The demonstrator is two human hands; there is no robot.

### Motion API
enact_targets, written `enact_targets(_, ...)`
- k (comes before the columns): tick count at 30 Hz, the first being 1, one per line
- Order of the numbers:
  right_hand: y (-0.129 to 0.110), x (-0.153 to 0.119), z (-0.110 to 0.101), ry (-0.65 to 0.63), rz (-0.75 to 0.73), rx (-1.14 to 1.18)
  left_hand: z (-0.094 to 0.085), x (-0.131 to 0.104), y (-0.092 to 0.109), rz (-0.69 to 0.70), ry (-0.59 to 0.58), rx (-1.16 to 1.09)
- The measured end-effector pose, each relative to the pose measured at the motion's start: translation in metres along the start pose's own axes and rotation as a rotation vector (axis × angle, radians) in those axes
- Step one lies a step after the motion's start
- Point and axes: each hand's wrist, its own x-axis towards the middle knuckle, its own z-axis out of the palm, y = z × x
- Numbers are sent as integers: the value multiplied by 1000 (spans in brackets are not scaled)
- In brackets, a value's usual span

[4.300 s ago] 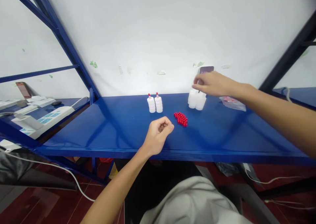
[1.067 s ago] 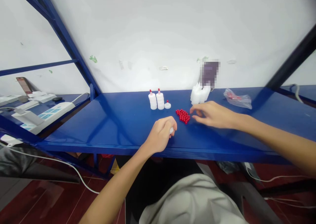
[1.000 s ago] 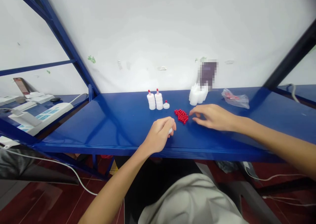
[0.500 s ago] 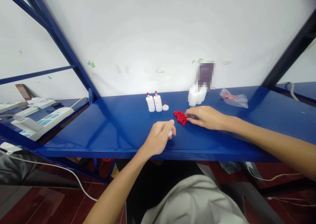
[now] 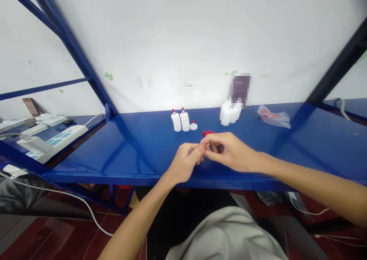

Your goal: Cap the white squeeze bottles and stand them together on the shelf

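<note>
My left hand [image 5: 185, 162] is closed around a white cap [image 5: 198, 160], mostly hidden by the fingers. Thumb and forefinger of my right hand [image 5: 229, 153] are pinched together against the left fingertips; what lies between them is too small and covered to make out. Behind my right hand the small red tips [image 5: 207, 133] lie in a pile, largely covered by that hand. Farther back stand two stacks of white nozzle caps [image 5: 180, 122], each topped with a red tip, and beside them sits a single white nozzle cap [image 5: 194, 126] with a red tip.
A cluster of white nozzle caps [image 5: 229, 113] stands near the wall, by a blurred dark patch. Right of it lies a clear plastic bag [image 5: 273, 117] with red pieces inside. The blue table [image 5: 137, 149] is framed by blue posts; a power strip [image 5: 61, 139] lies on the left.
My right hand has moved left and toward me, from the edge of the red pile to my left hand's fingertips. The left hand has stayed nearly in place, holding the white cap.
</note>
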Motion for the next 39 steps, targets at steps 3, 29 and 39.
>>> enact_targets(3, 0, 2, 5, -5, -28, 1, 2, -1, -1, 10, 17, 67)
enact_targets(29, 76, 130, -26, -98, 354, -564, -96, 101, -30, -367, 192, 1109)
enact_targets(39, 46, 42, -56, -249, 92, -568, -126, 55, -8, -471, -42, 914)
